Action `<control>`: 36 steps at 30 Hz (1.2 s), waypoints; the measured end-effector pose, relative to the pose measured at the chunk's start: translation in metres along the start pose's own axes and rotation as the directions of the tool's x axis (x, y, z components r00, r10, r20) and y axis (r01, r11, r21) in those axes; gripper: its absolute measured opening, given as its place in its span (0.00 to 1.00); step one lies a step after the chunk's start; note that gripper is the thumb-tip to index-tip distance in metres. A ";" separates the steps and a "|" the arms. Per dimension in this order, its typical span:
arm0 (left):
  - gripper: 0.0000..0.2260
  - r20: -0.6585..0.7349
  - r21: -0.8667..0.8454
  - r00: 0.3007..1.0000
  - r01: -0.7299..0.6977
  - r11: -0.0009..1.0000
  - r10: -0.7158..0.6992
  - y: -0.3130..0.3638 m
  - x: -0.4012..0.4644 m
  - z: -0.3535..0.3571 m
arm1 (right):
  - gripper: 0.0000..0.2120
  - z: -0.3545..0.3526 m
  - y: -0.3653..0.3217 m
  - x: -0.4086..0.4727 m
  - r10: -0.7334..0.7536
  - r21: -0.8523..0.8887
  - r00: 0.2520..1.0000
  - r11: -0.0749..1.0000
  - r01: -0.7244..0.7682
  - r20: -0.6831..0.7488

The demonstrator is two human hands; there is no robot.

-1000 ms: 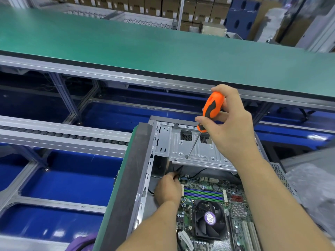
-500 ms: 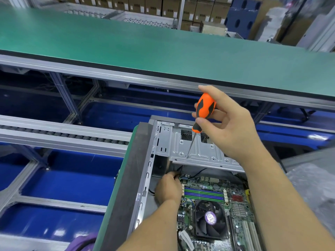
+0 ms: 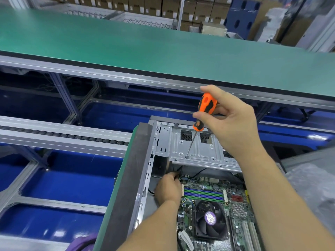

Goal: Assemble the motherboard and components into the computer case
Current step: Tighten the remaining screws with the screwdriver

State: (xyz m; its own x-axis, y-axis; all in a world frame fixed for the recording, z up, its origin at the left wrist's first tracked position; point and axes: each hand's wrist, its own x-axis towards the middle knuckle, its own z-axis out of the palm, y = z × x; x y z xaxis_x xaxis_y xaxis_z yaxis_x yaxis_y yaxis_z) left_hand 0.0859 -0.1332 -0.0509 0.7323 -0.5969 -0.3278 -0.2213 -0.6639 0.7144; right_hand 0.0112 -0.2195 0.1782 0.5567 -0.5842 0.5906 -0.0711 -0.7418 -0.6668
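A: Right hand [image 3: 233, 124] up at one o'clock, fingers curled round the orange screwdriver [image 3: 205, 110], pinching the handle near its lower end. The shaft runs down toward seven o'clock and the tip sits on a hole or screw in the silver drive bracket [image 3: 199, 153]. I can't tell which.

B: And the left hand [image 3: 169, 189]?

A: Low at six o'clock, tucked inside the computer case [image 3: 130, 178], knuckles to the camera. The fingers are hidden from here, so whether they grip anything I cannot tell. A black cable [image 3: 178, 169] runs right at its fingertips, near the far-left corner of the motherboard [image 3: 213, 201].

B: So the board is already in?

A: Lying flat in the case, at five to six o'clock, cooler fan [image 3: 210, 219] on it, green and purple memory slots [image 3: 203, 193] just beyond the fan.

B: What worries you?

A: The grip is light and the shaft is tilted. My judgement: push with that slant and the tip could skid off the bracket and drop toward the left hand or the board below. A loose screw falling among those components would be a nuisance to fish out. And that cable could get pinched under the bracket edge if it isn't routed aside.
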 end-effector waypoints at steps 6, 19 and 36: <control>0.12 -0.001 0.005 1.000 -0.004 1.000 0.004 0.000 -0.001 0.000 | 0.26 -0.002 0.002 0.002 0.011 0.020 1.000 1.000 -0.012 0.022; 0.12 0.006 -0.010 1.000 0.007 1.000 -0.007 0.001 -0.003 -0.001 | 0.23 -0.008 0.000 -0.002 0.010 -0.047 1.000 0.999 -0.010 0.016; 0.12 -0.003 0.007 1.000 -0.017 1.000 0.017 0.000 -0.002 0.000 | 0.23 -0.009 -0.005 0.003 0.016 0.032 0.993 0.999 -0.020 0.117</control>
State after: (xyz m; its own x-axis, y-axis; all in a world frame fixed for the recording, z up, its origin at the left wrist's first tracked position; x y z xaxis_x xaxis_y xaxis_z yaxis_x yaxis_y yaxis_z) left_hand 0.0846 -0.1314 -0.0502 0.7304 -0.6069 -0.3133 -0.2388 -0.6567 0.7154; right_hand 0.0052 -0.2205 0.1871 0.6485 -0.5537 0.5224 -0.0554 -0.7188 -0.6930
